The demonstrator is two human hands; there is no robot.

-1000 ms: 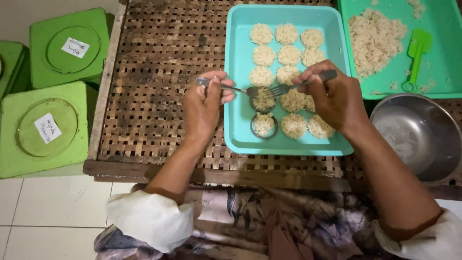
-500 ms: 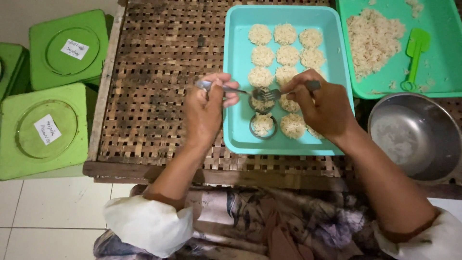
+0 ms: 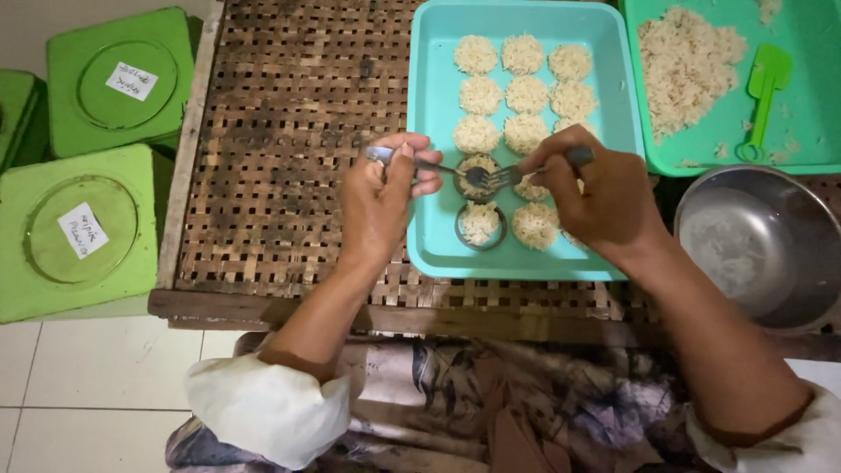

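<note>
A light blue tray [image 3: 434, 219] lies on a woven bamboo table [image 3: 280, 149] and holds several round pressed rice cakes [image 3: 524, 94]. Two metal ring moulds stand in its near left part: one [image 3: 478, 178] under the utensil tips, one [image 3: 480, 227] closer to me, both filled with rice. My left hand [image 3: 378, 203] grips a metal spoon [image 3: 420, 164] whose tip rests in the farther ring. My right hand [image 3: 600, 194] grips a metal fork [image 3: 508, 176] with its tines meeting the spoon over that ring. Some cakes are hidden under my right hand.
A green tray [image 3: 810, 114] at the top right holds loose rice [image 3: 686, 66] and a green plastic scoop [image 3: 760, 96]. A steel bowl [image 3: 762, 250] sits at the right edge. Square green lidded tins [image 3: 79, 232] [image 3: 118, 79] stand on the tiled floor at left.
My right hand has drawn left and nearer, bringing the fork tines onto the farther ring. The left hand and spoon have stayed nearly still.
</note>
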